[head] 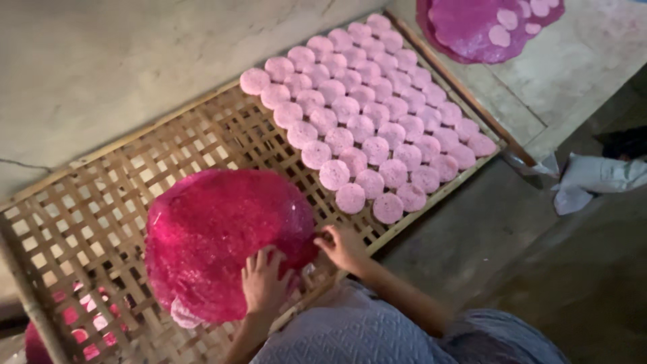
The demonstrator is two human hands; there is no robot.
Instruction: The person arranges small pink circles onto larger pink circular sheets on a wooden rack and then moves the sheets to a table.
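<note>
Directly under left hand (263, 280): magenta sheet (216, 232).

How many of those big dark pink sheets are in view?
2. One big pink sheet lies on the woven bamboo rack under both hands; the other sheet lies on the floor at the top edge, partly cut off. More may be hidden.

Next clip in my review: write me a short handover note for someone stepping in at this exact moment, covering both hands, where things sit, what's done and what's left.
Left hand: flat on the near edge of the large magenta sheet.
Right hand: fingertips pinching the sheet's right edge.
The sheet lies on the woven bamboo rack, left half.
Done: the rack's far right half is filled with rows of small pink discs, laid close together.
Left: the rack's near-left lattice holds no discs; a second magenta sheet with a few cut discs waits on the floor beyond the rack.
</note>
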